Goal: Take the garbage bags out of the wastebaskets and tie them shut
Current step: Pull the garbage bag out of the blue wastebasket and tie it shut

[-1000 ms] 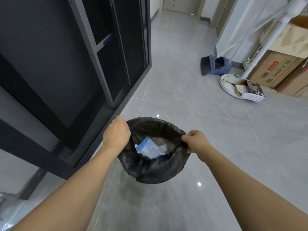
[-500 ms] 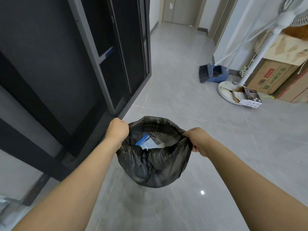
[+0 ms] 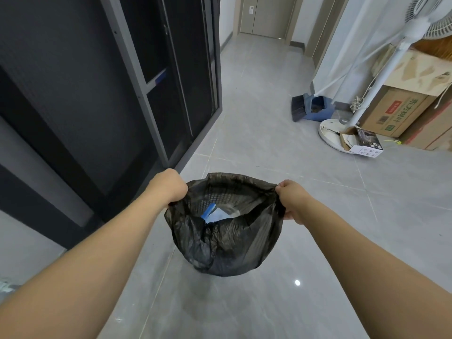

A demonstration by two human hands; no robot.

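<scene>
Bag (image 3: 227,243) is held above the floor (image 3: 269,143), mouth stretched open; left hand (image 3: 168,185) and right hand (image 3: 289,200) are each fisted on opposite rim edges. Film is judged thin, soft, crinkly, likely slippery; load looks light, a blue item (image 3: 209,212) inside. Rim bunches are the hold for knotting. Fan (image 3: 381,69) stands well beyond.

Light here is pretty even and soft, kind of cool daylight-ish, brightest toward the far hallway and the right wall. I get one small hot glare dot on the glossy floor tiles (image 3: 297,282), plus a soft shadow under the black bag (image 3: 227,243). The dark cabinet (image 3: 73,94) on the left eats most of its own detail. Wide-angle lens bends the straight lines hard near the edges, and my forearms look stretched at the bottom corners. Focus is mostly sharp, slightly soft at the edges.
</scene>
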